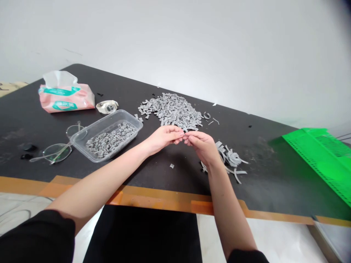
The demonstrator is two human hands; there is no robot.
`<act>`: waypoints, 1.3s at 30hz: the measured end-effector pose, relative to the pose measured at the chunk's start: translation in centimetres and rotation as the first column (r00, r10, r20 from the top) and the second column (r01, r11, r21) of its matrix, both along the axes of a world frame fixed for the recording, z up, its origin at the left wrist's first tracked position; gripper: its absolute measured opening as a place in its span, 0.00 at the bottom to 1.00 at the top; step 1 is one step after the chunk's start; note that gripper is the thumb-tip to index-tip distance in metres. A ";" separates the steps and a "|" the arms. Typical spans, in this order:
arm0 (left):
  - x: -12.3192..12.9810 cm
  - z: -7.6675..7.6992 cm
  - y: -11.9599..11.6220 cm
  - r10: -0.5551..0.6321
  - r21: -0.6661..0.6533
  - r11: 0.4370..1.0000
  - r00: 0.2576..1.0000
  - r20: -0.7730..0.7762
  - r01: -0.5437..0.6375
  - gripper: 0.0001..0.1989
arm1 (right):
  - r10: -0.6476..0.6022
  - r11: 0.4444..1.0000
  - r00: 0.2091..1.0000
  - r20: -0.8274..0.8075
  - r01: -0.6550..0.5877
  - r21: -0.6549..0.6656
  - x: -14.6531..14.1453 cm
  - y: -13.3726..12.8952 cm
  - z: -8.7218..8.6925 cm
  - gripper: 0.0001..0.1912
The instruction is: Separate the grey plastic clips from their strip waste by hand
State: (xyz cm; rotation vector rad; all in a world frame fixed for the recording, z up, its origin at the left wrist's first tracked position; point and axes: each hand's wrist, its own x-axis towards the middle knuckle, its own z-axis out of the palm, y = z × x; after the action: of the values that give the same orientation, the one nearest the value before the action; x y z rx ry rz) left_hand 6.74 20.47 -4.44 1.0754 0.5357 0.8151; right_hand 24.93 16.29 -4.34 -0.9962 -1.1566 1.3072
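My left hand (163,138) and my right hand (199,145) meet above the black table, their fingertips pinched together just below a heap of small grey strip pieces (170,111). Anything between the fingertips is hidden. Under my right hand lies a loose pile of longer grey curled strips (229,159). A single small grey piece (172,166) sits on the table below the hands. To my left, a clear plastic tray (106,135) holds more small grey pieces (109,139).
Eyeglasses (56,151) lie left of the tray, with a wristwatch (107,106) and a pink tissue pack (65,95) behind it. A green plastic crate (319,157) stands at the table's right end. The near table edge has orange trim (161,200).
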 end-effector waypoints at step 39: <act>0.1 0.5 -0.4 0.014 0.197 0.980 0.970 -0.243 0.035 0.08 | -0.015 0.995 0.997 0.074 0.023 -0.098 0.3 0.0 0.2 0.13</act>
State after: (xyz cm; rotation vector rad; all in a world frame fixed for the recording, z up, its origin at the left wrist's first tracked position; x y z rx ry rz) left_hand 6.85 20.04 -3.91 1.3745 0.6637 0.7432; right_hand 25.28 16.24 -4.18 -1.1329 -1.1430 1.3332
